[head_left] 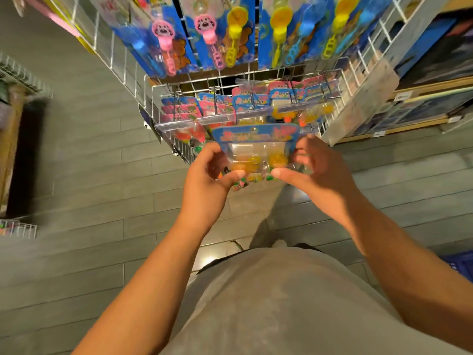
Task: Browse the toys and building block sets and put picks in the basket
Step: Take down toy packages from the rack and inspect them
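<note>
Right, I'm holding a clear plastic blister pack with a blue card header and yellow toys inside [256, 152] in front of the white wire display rack [163, 103]. My left hand [207, 180] pinches its nine o'clock edge and my right hand [320, 172] its three o'clock edge, thumbs pressed on the front. I'd keep it level and check the contents before choosing. A blue crate [460, 267], possibly the basket, sits at four o'clock.
</note>
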